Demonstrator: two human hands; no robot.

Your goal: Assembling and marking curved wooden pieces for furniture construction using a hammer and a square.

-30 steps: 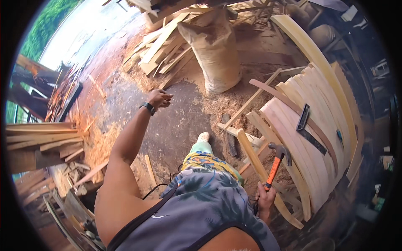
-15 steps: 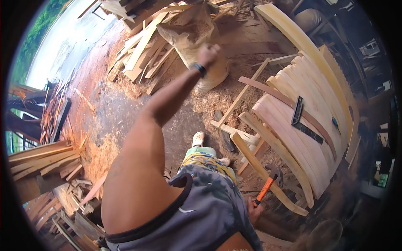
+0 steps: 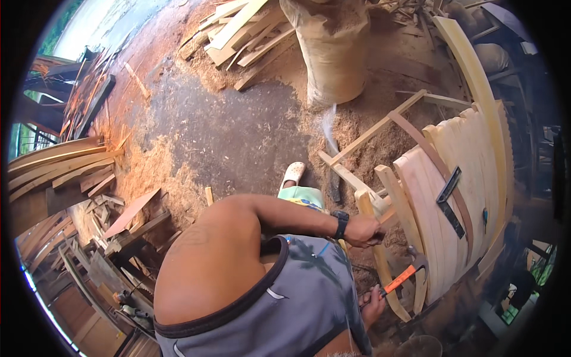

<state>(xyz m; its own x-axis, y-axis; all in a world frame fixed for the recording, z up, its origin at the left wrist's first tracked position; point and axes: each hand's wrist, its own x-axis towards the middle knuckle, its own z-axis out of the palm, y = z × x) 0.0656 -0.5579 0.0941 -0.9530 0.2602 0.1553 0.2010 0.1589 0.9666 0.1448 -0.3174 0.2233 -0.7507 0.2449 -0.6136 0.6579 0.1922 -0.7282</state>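
Note:
My right hand [image 3: 373, 306] is closed round the orange handle of a claw hammer [image 3: 398, 281]. The hammer's head lies over the curved wooden pieces at the right. My left hand [image 3: 364, 231], with a dark watch on its wrist, is held low in front of me, left of those pieces. Its fingers are curled together, and what they hold, if anything, is hidden. Close to both hands stands a narrow curved wooden strip [image 3: 380, 262]. Beyond it a row of pale curved boards [image 3: 425, 223] carries a black carpenter's square [image 3: 447, 196] and a brown curved strip [image 3: 423, 143].
A large dusty sack [image 3: 333, 56] stands ahead on the sawdust-strewn floor, with a pale blurred streak [image 3: 329, 128] below it. Piled planks [image 3: 250, 35] lie beside the sack. More stacked boards [image 3: 65, 166] and offcuts fill the left side. A wooden frame [image 3: 369, 137] lies ahead right.
My left hand has come back from in front of the sack to near the curved strips. The view has tilted down and left. The hammer stays in my right hand.

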